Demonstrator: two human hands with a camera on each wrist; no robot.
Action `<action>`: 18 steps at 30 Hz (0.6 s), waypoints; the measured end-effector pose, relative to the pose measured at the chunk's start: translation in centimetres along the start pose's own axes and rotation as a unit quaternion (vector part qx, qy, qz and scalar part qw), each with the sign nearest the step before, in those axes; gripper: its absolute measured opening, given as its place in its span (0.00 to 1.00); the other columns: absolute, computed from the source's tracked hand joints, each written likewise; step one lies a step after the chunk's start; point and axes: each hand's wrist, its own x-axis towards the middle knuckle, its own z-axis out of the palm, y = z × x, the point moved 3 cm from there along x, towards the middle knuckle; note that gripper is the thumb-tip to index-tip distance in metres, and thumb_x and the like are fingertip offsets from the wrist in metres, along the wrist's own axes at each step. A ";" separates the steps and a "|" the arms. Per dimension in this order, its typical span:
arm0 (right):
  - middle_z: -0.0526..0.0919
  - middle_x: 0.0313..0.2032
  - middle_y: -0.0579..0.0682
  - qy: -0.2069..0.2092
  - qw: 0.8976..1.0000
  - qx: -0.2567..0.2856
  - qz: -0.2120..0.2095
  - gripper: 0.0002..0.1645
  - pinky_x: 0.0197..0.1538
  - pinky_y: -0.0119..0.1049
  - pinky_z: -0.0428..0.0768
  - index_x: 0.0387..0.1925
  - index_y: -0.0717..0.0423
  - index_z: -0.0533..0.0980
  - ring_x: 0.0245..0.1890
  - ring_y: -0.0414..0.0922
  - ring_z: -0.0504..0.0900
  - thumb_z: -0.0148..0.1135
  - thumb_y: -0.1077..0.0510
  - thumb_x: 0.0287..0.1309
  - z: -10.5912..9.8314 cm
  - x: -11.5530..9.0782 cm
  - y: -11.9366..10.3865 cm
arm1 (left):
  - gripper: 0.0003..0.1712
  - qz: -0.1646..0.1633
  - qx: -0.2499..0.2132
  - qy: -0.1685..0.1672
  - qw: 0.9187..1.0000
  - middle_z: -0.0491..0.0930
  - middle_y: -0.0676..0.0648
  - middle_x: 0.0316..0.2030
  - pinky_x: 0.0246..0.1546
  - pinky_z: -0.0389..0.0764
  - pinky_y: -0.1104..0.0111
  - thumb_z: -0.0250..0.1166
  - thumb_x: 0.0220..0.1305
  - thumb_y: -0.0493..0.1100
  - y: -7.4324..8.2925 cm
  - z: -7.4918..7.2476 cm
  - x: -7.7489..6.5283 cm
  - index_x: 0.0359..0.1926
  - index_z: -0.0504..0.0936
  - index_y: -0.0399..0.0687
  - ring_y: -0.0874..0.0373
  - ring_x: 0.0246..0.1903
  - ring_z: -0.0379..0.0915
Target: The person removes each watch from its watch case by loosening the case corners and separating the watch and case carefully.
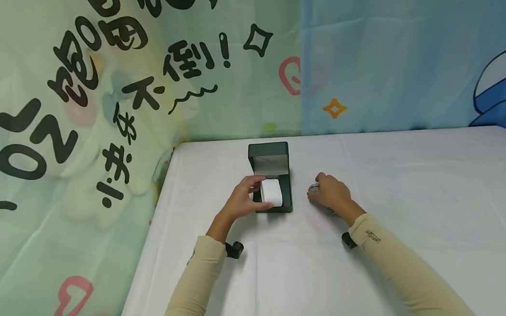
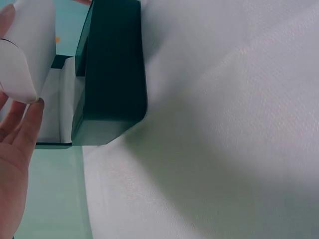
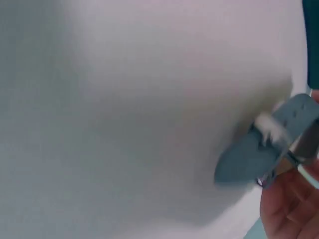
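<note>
A dark green hinged box (image 1: 286,194) stands with its lid raised, showing a pale lining. Between thumb and fingers, my left hand (image 1: 243,198) grips a white rounded cushion (image 1: 272,193) at the box's base. The left wrist view shows the cushion (image 2: 37,45) tilted above the box's pale interior, fingertips at its lower end. To the right of the box, my right hand (image 1: 334,192) holds a watch (image 1: 314,187) just over the table. Its grey-blue strap (image 3: 249,159) is blurred in the right wrist view; the dial cannot be made out.
A white cloth covers the table (image 1: 415,244), whose far edge meets printed curtains (image 1: 241,105). More curtain hangs along the left side. A black wrist camera (image 1: 234,249) sits under the left sleeve, another (image 1: 349,240) under the right.
</note>
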 end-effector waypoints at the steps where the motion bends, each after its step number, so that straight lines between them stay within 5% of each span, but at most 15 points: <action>1: 0.73 0.49 0.67 0.001 1.000 0.006 -0.006 0.33 0.44 0.51 0.74 0.56 0.68 0.64 0.45 0.59 0.75 0.56 0.49 0.56 -0.3 -0.1 0.3 | 0.40 0.003 0.000 0.001 1.000 0.65 0.38 0.57 0.56 0.71 0.64 0.73 0.44 0.40 0.0 0.0 0.0 0.59 0.67 0.38 0.47 0.55 0.69; 8: 0.70 0.50 0.68 0.063 0.992 0.096 -0.054 0.31 0.47 0.54 0.71 0.59 0.66 0.63 0.48 0.61 0.71 0.53 0.53 0.58 -2.5 -0.8 2.2 | 0.40 0.004 -0.004 0.010 1.000 0.66 0.37 0.56 0.56 0.71 0.63 0.73 0.44 0.40 -0.1 0.1 0.3 0.59 0.67 0.37 0.46 0.55 0.69; 13: 0.64 0.49 0.70 0.132 0.970 0.176 -0.099 0.29 0.46 0.53 0.73 0.60 0.67 0.63 0.46 0.62 0.70 0.53 0.61 0.57 -3.6 -1.1 3.9 | 0.39 0.010 0.004 0.021 1.000 0.67 0.37 0.53 0.55 0.71 0.65 0.73 0.45 0.40 -0.1 0.2 0.6 0.58 0.67 0.36 0.47 0.53 0.69; 18: 0.57 0.51 0.70 0.149 0.953 0.248 -0.095 0.32 0.56 0.54 0.70 0.62 0.66 0.61 0.50 0.61 0.66 0.52 0.65 0.55 -4.0 -1.5 5.2 | 0.40 0.002 0.005 0.018 1.000 0.66 0.38 0.54 0.55 0.71 0.65 0.73 0.45 0.41 -0.1 0.5 0.8 0.59 0.66 0.37 0.47 0.54 0.69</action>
